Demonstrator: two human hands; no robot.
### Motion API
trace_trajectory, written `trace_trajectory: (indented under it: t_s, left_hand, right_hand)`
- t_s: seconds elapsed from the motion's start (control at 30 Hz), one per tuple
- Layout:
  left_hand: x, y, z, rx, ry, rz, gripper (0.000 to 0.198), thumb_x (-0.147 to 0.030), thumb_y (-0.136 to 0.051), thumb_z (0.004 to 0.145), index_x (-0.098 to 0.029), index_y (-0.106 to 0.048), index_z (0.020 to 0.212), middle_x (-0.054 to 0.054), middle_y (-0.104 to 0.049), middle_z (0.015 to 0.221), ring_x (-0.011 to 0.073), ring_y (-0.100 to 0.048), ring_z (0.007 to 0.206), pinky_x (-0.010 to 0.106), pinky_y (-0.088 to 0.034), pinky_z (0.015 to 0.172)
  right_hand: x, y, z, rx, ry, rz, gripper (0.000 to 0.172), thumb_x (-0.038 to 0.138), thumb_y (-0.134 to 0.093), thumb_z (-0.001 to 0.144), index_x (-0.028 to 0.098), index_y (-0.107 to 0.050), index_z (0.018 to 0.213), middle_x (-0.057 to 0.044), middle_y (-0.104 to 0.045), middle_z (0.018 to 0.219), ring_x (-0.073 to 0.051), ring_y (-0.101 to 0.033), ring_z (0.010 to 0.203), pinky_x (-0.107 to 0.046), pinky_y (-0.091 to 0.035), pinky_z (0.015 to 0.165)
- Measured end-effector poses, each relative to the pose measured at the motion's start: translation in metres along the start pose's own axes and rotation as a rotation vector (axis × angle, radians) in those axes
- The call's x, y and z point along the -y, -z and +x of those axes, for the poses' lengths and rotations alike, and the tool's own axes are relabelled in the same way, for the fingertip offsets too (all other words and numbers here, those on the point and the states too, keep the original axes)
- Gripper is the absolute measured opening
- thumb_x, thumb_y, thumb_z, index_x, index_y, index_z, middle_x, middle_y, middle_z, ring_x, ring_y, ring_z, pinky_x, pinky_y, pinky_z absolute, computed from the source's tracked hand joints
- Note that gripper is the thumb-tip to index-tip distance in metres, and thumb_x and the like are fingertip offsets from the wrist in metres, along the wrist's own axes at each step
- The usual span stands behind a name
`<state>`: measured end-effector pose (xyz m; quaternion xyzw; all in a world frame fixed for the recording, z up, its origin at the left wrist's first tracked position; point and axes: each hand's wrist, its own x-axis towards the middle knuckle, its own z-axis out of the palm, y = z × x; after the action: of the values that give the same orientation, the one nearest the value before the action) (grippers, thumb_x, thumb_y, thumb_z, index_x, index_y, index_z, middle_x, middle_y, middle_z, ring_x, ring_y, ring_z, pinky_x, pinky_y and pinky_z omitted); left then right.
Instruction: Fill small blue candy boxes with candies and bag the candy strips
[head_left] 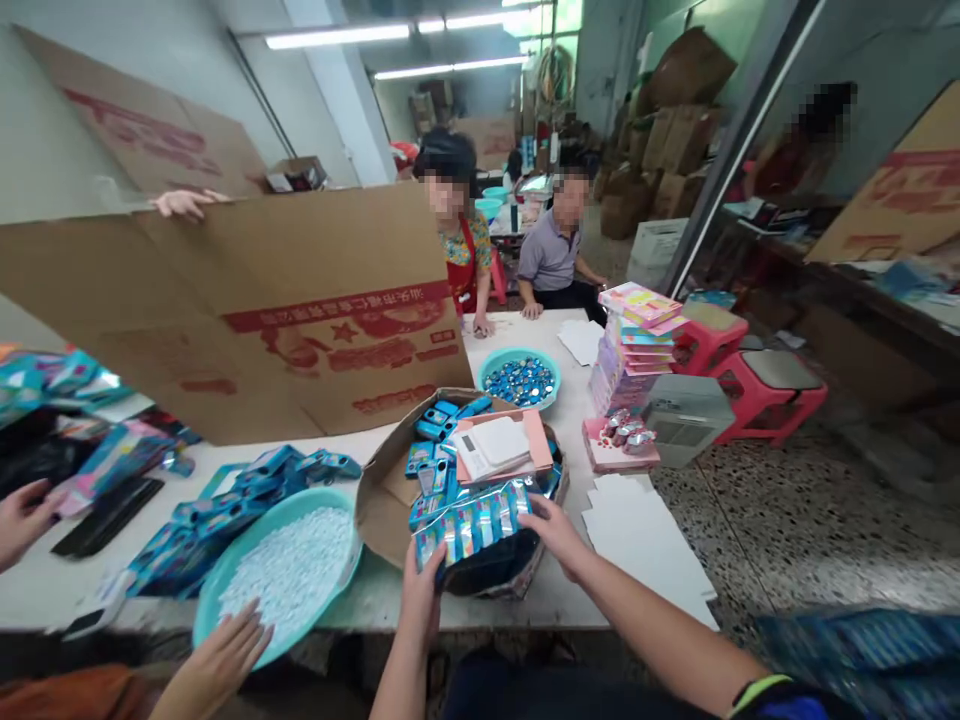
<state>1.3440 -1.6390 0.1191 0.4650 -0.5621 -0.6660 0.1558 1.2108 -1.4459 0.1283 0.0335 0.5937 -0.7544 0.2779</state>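
My left hand [421,592] and my right hand [556,532] each grip one end of a row of small shiny blue packets [472,524]. They hold it over a dark basket [517,575] at the table's near edge. Behind the row, an open cardboard box [382,480] is filled with more blue packets and has a pink-and-white scale [499,447] on top. Fingers of both hands are curled round the packet row.
A co-worker's hand [217,660] touches a teal bowl of white pieces [285,570]; another hand [22,520] is at far left. A big cardboard sheet [247,300] stands across the table. A teal bowl of blue items [520,380], stacked pink boxes [637,340], red stools [765,390] and two seated people lie beyond.
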Motion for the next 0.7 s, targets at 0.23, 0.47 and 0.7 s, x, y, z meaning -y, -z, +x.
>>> trace_trajectory:
  t_s: [0.23,0.47,0.7]
  left_hand:
    - [-0.071,0.072,0.043,0.055,-0.417,0.046,0.076,-0.055,-0.071,0.065,-0.064,-0.045,0.136,-0.018,-0.066,0.133,0.0241,-0.056,0.135,0.039,-0.055,0.106]
    - [-0.09,0.083,0.094,-0.05,-0.316,0.146,0.052,-0.05,-0.041,0.091,-0.037,-0.054,0.14,0.003,-0.078,0.104,0.0298,-0.073,0.105,0.057,-0.061,0.091]
    - [-0.107,0.103,0.188,-0.304,-0.314,0.401,0.053,-0.04,-0.056,0.096,-0.031,-0.046,0.147,0.009,-0.063,0.139,0.0281,-0.065,0.121,0.05,-0.058,0.095]
  right_hand:
    - [0.005,-0.068,-0.031,-0.051,-0.043,0.302,0.057,0.051,-0.086,0.062,0.023,-0.069,0.109,-0.007,-0.074,0.11,-0.027,-0.069,0.103,-0.036,-0.059,0.079]
    - [-0.014,-0.143,-0.005,-0.052,0.009,0.052,0.06,0.051,-0.087,0.058,0.02,-0.07,0.108,-0.009,-0.075,0.111,-0.03,-0.068,0.109,-0.04,-0.057,0.092]
    - [-0.022,-0.212,0.086,0.02,0.02,-0.244,0.055,0.055,-0.079,0.061,0.018,-0.072,0.101,-0.014,-0.074,0.111,-0.034,-0.068,0.108,-0.047,-0.057,0.091]
